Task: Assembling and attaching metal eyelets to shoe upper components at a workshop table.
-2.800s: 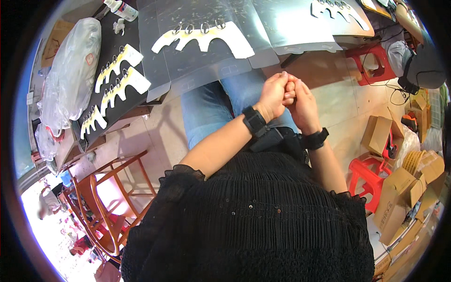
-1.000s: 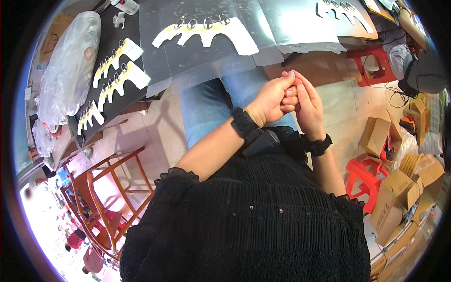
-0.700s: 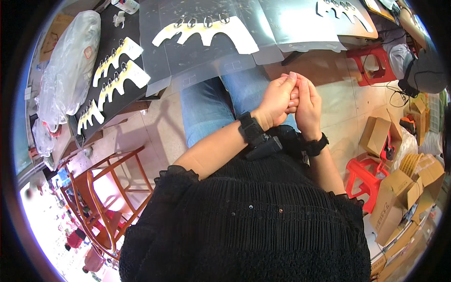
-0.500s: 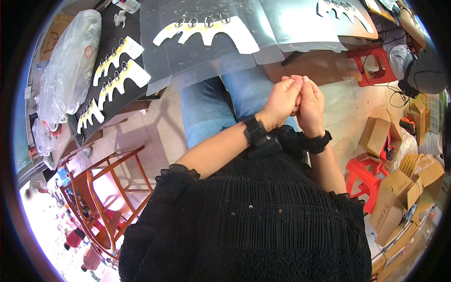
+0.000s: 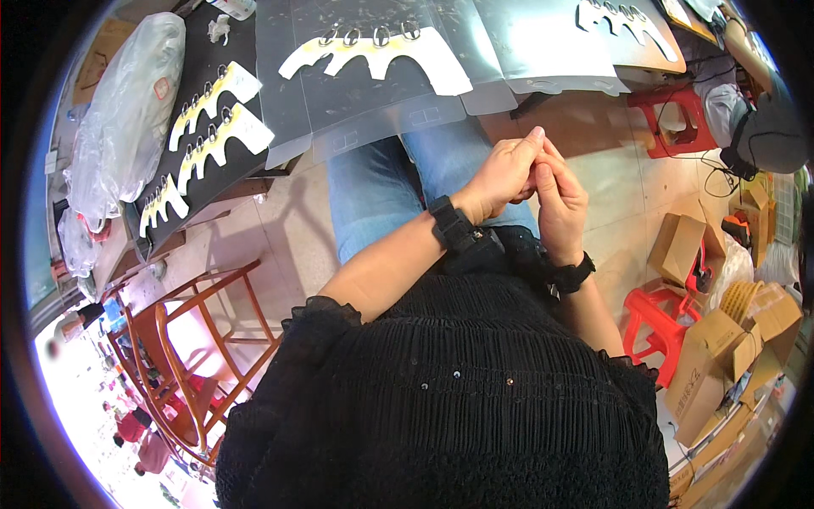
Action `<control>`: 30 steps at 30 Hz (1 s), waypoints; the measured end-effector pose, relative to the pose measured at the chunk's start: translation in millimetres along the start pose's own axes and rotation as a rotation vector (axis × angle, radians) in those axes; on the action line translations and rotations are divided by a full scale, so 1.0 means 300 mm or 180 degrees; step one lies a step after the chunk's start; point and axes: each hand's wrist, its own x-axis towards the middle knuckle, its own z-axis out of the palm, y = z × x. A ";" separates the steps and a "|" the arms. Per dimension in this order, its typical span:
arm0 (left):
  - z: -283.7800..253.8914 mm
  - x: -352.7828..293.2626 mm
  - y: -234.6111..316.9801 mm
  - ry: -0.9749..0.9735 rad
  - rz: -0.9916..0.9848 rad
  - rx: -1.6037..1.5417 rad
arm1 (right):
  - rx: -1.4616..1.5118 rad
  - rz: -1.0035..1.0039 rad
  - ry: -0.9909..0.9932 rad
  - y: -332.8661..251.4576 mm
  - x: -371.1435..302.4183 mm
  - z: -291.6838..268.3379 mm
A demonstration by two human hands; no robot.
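A white, arched card-like strip with a yellowish band [image 5: 390, 53] is lying flat on a clear plastic sheet [image 5: 339, 112], nearest the left hand [image 5: 498, 178] and right hand [image 5: 561, 208]. Four silvery oval rings [image 5: 376, 36] are lining its upper edge, while its scalloped lower edge is facing the person. Both hands are touching each other, well apart from the strip; their fingers are hiding whatever is between them.
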 end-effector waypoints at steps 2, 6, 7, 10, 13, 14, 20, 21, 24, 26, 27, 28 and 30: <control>-0.004 0.001 -0.004 0.0030 0.0007 -0.0029 | 0.0081 -0.0023 0.0022 0.004 -0.001 0.005; -0.002 0.004 -0.019 -0.0117 0.0002 -0.0329 | 0.0404 0.0146 0.0194 0.020 -0.009 0.000; 0.002 0.005 -0.027 -0.0107 0.0156 -0.0297 | 0.0583 0.0304 0.0278 0.024 -0.010 -0.003; 0.022 0.009 -0.049 0.0038 0.0334 -0.0421 | 0.1013 0.0397 0.0419 0.020 -0.017 -0.006; 0.033 0.032 -0.059 0.0620 0.0856 0.0218 | 0.1302 0.0351 0.0704 -0.015 -0.007 -0.009; 0.026 0.042 -0.058 0.0621 0.0859 0.0216 | 0.1300 0.0351 0.0701 -0.025 -0.004 -0.008; -0.005 0.072 -0.076 0.0403 0.1377 0.1213 | 0.1412 0.0593 0.0447 -0.022 -0.014 -0.036; -0.005 0.076 -0.080 0.0404 0.1375 0.1212 | 0.1482 0.0630 0.0426 -0.029 -0.011 -0.030; -0.001 0.074 -0.075 0.0586 0.1570 0.1183 | 0.1593 0.0637 0.0368 -0.025 -0.013 -0.033; 0.012 0.052 -0.049 0.0471 0.0785 0.0403 | 0.1635 0.0605 0.0335 -0.024 -0.015 -0.037; 0.013 0.045 -0.038 0.0473 0.0787 0.0403 | 0.1660 0.0669 0.0358 -0.027 -0.015 -0.037; 0.015 0.038 -0.029 0.0421 0.0676 0.0384 | 0.1685 0.0733 0.0382 -0.031 -0.015 -0.037; 0.015 0.037 -0.038 0.0363 0.0570 0.0365 | 0.1821 0.0834 0.0399 -0.042 -0.009 -0.036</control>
